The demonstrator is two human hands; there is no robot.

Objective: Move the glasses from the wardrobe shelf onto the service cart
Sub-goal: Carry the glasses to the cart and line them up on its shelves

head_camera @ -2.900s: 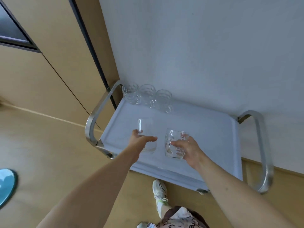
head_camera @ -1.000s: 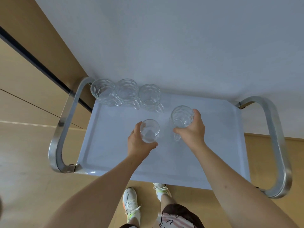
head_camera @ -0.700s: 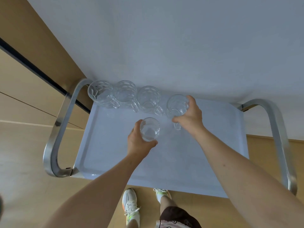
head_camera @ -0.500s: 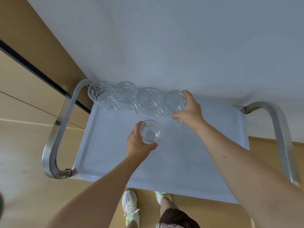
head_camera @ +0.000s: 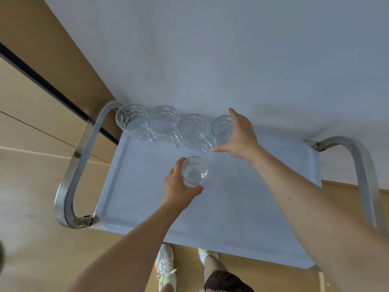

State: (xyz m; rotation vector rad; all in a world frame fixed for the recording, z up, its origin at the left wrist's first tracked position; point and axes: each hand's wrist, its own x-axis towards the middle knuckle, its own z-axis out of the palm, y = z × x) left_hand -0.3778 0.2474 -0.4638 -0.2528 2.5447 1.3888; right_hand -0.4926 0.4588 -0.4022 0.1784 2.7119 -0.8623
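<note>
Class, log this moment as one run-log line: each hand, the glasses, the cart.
left hand: grips plain glass | right hand: open beside fourth mug | service cart: four-mug row

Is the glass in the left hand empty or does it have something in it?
Empty, as far as the head view shows: the glass that the left hand grips looks clear to its base, upright, with no visible liquid.

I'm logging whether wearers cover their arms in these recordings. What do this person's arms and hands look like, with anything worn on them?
Both arms are bare to the frame edge: no sleeves, gloves, watch, rings or bracelets show. The left hand and right hand are uncovered. The right forearm carries one small dark spot. Lower down, dark shorts and white sneakers with bright accents are visible.
</note>
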